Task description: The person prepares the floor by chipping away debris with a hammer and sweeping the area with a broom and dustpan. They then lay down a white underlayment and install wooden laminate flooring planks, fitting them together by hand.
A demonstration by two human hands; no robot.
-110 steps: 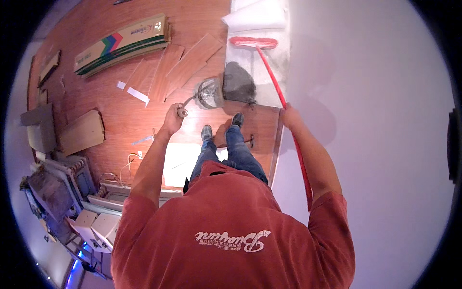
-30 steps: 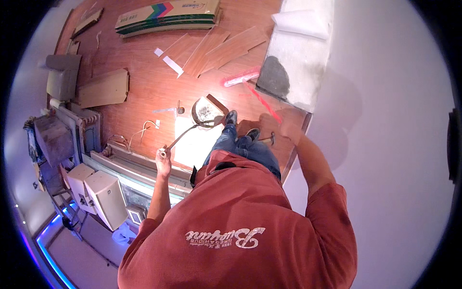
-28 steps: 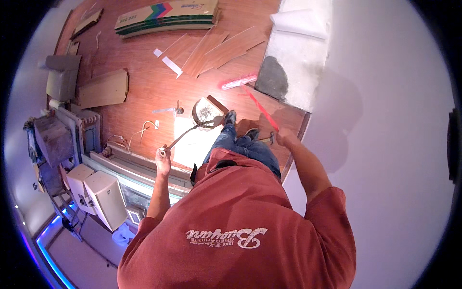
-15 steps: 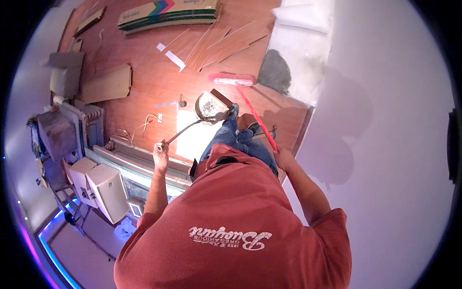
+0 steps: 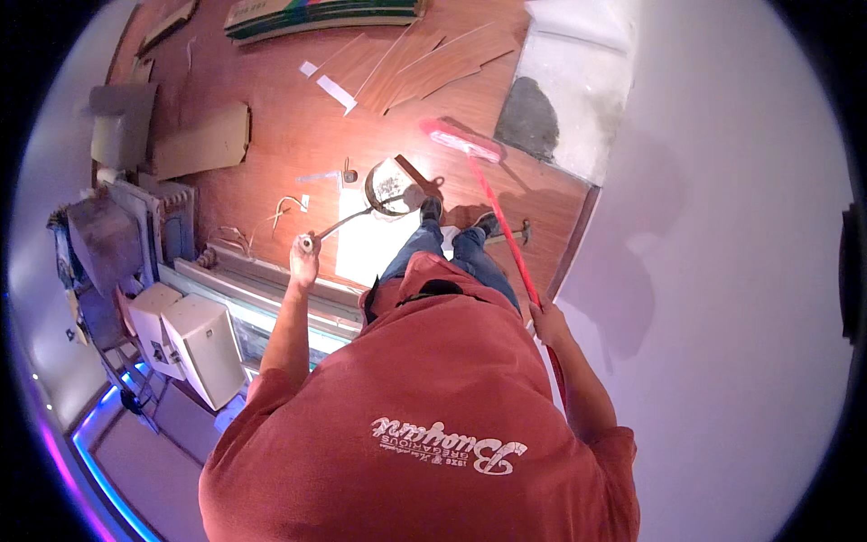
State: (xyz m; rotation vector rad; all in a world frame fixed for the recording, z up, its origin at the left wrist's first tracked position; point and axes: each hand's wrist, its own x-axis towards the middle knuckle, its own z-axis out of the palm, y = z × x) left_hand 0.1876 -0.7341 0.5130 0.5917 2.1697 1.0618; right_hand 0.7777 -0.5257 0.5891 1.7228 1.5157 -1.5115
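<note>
My left hand is closed round the top of a dark long handle running down to a dustpan, which lies with debris in it near my feet, partly over a white sheet. My right hand grips the red pole of a broom. Its pink-red head lies on the wood-look floor, above and right of the dustpan. A hammer lies by my right foot. A small tape measure and a thin ruler lie left of the dustpan.
Loose planks and stacked long cartons lie ahead. A pale strip with a dark patch borders the right wall. Left are cardboard, cables, a stepladder and white box units.
The broom head has come off the pale strip onto the wood floor, lately shifting slightly right. The dustpan now rests by my feet. My right hand has moved down toward my body.
</note>
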